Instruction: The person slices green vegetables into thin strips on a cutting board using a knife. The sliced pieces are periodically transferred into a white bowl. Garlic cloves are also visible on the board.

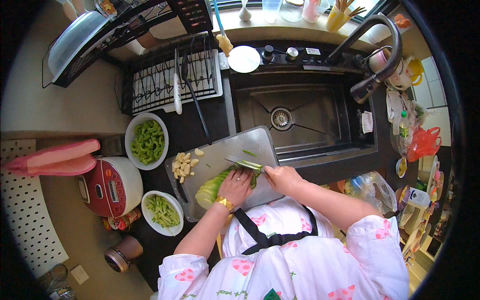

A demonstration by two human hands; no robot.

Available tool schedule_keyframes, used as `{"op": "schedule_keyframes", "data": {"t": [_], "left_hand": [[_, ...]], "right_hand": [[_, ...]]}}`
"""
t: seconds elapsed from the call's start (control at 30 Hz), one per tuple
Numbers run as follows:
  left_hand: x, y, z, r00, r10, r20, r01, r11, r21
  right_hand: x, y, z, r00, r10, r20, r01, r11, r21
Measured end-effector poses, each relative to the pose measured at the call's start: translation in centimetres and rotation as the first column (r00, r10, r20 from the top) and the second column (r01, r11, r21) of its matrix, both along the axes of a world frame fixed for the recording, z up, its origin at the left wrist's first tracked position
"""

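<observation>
My right hand (280, 179) is closed on the handle of a kitchen knife (240, 163), whose blade points left across the cutting board (258, 140). Strips of green vegetable lie along the blade. My left hand (237, 185), with a ring and a gold-coloured bracelet, presses with its fingers on overlapping thin slices of a pale green vegetable (207, 192), right beside the blade. Peeled garlic cloves (183, 165) are heaped at the board's left end. A single cut strip (249, 153) lies above the knife.
Left of the board stand a bowl of curved green pieces (147, 141) and a bowl of pale green strips (163, 212). A rice cooker (112, 187) is farther left. The sink (307, 108) adjoins the board's upper right; a dish rack (161, 82) stands behind.
</observation>
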State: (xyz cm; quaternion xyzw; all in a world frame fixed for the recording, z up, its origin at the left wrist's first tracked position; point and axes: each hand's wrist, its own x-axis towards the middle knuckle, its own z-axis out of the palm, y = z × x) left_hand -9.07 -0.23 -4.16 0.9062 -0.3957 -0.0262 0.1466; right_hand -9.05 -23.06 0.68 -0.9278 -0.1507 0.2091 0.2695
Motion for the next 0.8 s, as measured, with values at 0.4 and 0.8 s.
{"op": "schedule_keyframes", "data": {"t": [0.4, 0.8], "left_hand": [[-0.1, 0.0, 0.2, 1.000, 0.012, 0.015, -0.012, 1.000, -0.017], [-0.3, 0.1, -0.2, 0.999, 0.002, 0.047, -0.001, 1.000, -0.011]], "right_hand": [[-3.7, -1.0, 0.6, 0.921, -0.387, -0.045, 0.387, 0.897, 0.211], [-3.4, -0.5, -2.5, 0.896, -0.399, 0.197, 0.324, 0.889, 0.323]]}}
